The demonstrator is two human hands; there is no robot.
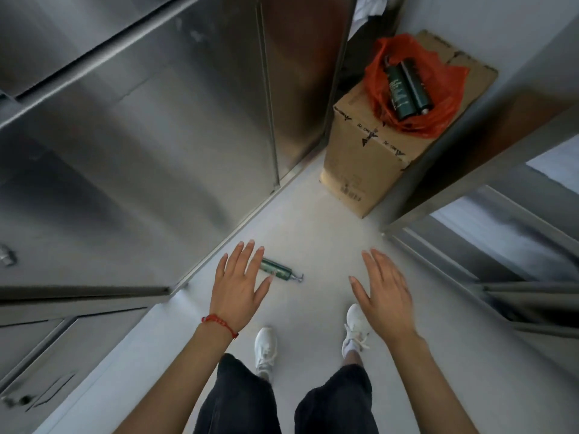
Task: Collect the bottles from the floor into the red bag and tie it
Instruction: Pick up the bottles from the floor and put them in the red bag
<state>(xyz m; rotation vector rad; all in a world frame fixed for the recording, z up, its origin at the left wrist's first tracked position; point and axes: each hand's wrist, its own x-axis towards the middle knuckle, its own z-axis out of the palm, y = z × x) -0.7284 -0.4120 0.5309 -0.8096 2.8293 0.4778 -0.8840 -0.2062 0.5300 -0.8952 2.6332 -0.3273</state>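
A dark green pump bottle (282, 271) lies on its side on the pale floor, partly hidden behind the fingers of my left hand (239, 286). That hand is spread flat, holds nothing, and has a red cord on its wrist. My right hand (382, 289) hovers open to the right of the bottle, also holding nothing. The red bag (416, 86) sits open on top of a cardboard box (360, 161) at the far right, with two dark green bottles (407, 89) lying side by side inside it.
Stainless steel cabinets (141, 136) line the left side, and a metal unit (501, 189) stands on the right, leaving a narrow aisle of floor. My legs and white shoes (266, 349) stand below the hands.
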